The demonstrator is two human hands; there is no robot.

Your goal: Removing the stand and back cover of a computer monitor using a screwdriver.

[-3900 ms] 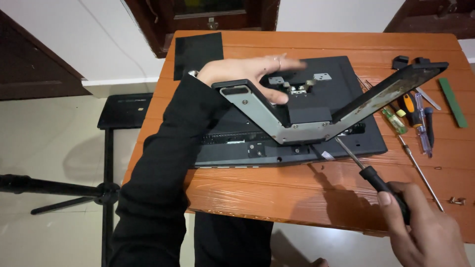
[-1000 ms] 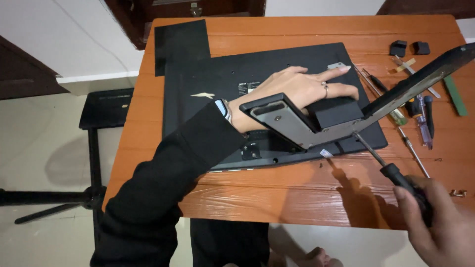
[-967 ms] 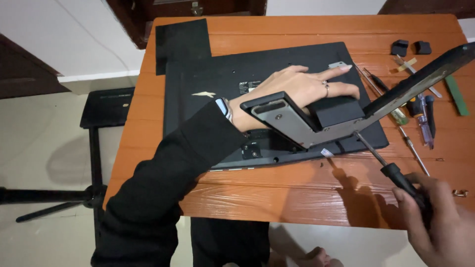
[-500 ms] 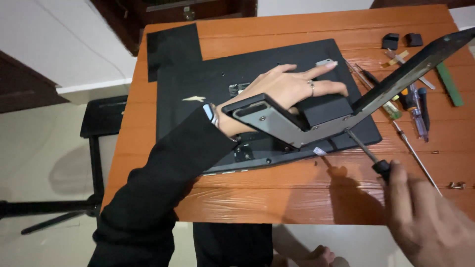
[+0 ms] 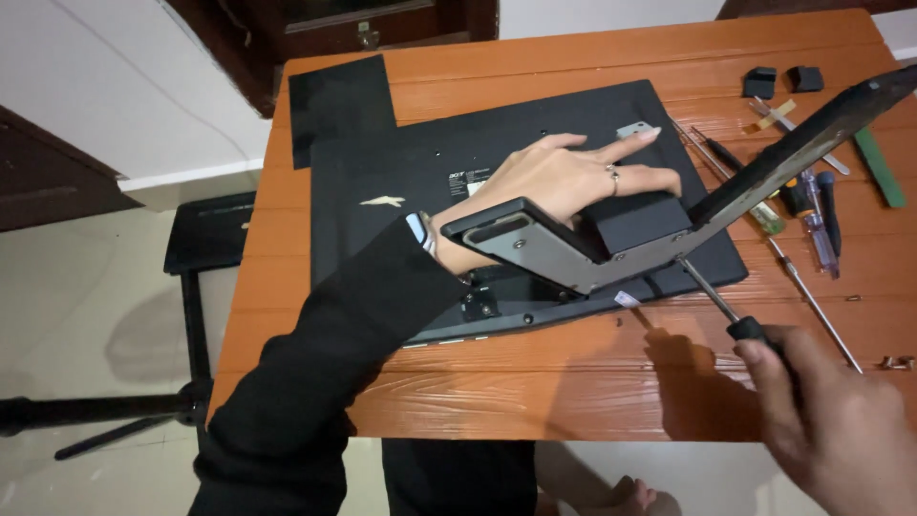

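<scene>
Lying flat, fingers spread, the left hand (image 5: 564, 177) presses on the back of a black monitor (image 5: 430, 172) that rests face down on an orange wooden table (image 5: 535, 382). A grey stand bracket (image 5: 573, 248) rises just in front of the hand. Right hand (image 5: 831, 420) is wrapped around a black-handled screwdriver (image 5: 726, 311), tip at the bracket's lower edge. Loose screwdrivers (image 5: 812, 220) lie far right.

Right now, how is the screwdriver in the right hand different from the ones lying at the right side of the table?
The held screwdriver is gripped by the right hand, its tip at the monitor stand; the loose screwdrivers lie untouched on the table. Its handle looks black; theirs show yellow, clear and blue. All have thin metal shafts.
</scene>
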